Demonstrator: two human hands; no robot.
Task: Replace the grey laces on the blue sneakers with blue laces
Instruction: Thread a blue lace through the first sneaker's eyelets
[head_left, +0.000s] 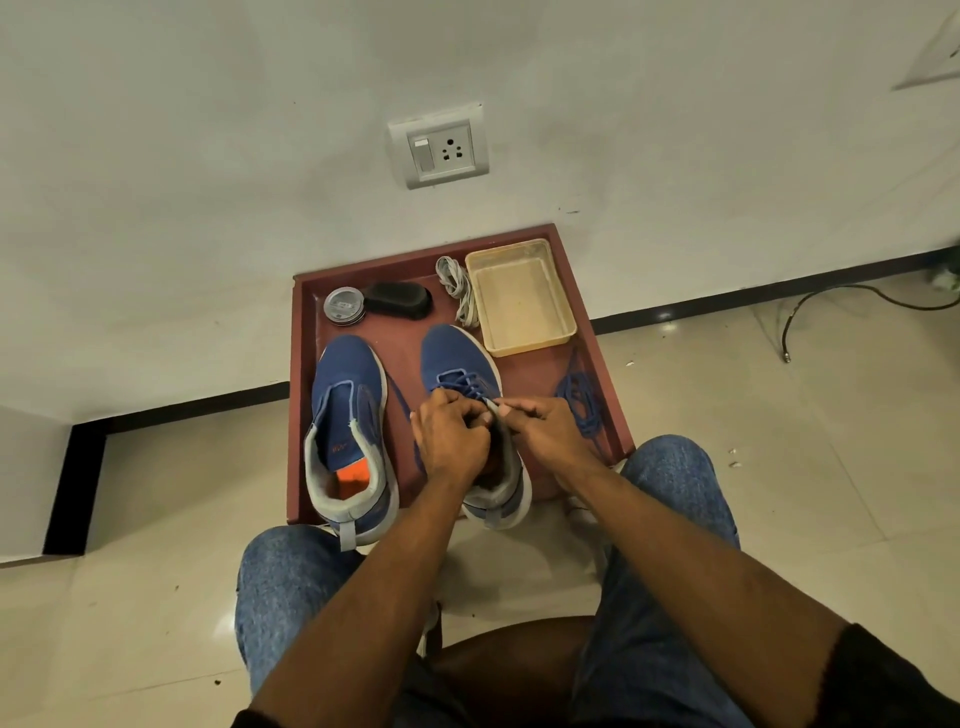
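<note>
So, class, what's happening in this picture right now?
A seated person is threading a blue lace into the right-hand sneaker on a red tray, left hand and right hand both working at the eyelets. The left-hand sneaker has no lace. Grey laces lie at the back; a spare blue lace lies at the right.

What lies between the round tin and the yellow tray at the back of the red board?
In the head view, a black brush sits beside the round tin, then a bundle of grey laces beside the yellow tray, on the red board.
</note>
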